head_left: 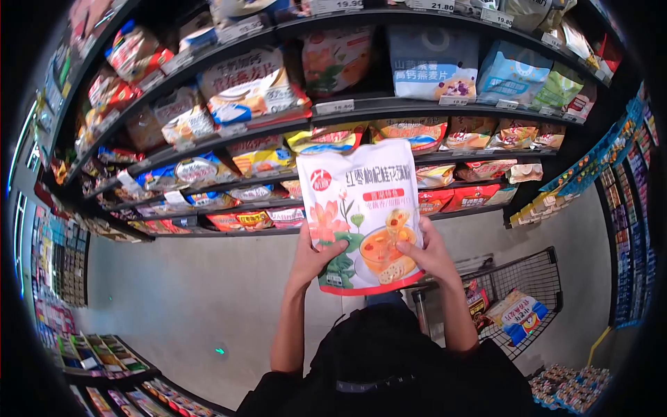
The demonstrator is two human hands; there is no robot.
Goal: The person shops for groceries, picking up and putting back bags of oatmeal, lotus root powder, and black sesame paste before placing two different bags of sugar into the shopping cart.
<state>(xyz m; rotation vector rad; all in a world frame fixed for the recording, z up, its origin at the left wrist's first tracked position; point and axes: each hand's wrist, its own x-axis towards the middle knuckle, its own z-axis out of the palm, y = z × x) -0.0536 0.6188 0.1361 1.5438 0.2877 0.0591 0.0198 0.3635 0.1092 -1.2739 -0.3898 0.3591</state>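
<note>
White pouch (360, 217), grasped at both lower sides by left hand (310, 258) and right hand (429, 251), held up between them. Shows a glossy front with a wavy top edge. Carries a red logo and dark lettering above the hands, pink flowers and green leaves beside the left hand, a pictured bowl with orange contents by the right hand. Ends in a red bottom edge. Covers part of the stocked shelves (396, 105) beyond both hands; sits left of the wire cart (535, 274), down past the right hand
</note>
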